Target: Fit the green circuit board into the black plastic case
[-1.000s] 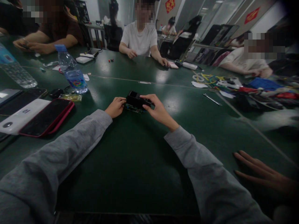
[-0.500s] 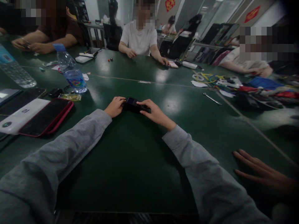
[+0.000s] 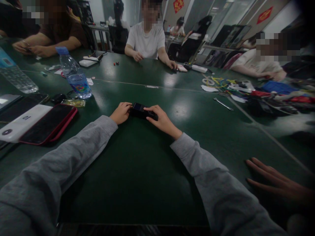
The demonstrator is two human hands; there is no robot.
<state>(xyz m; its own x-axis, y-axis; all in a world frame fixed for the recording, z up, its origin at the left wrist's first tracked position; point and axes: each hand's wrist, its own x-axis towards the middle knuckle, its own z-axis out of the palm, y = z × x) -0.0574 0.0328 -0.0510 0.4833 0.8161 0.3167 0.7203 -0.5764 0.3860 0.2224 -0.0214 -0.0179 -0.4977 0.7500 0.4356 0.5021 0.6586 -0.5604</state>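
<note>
Indoors, left grip (image 3: 121,113) and right grip (image 3: 162,120), closed, hold a black device (image 3: 138,111) on the crowded green table (image 3: 137,177).

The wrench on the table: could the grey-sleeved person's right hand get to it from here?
Probably yes, with some stretch: no object shows between the right hand and the wrench, though that hand is on the black device.

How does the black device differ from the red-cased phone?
The black device is at the fingers of both the left hand and right hand; neither hand touches the red-cased phone.
The device is a chunky block; the phone is a flat slab.
The device looks dark all over, while the phone has red edges.
Both have dark upper faces and are at the green table.
</note>
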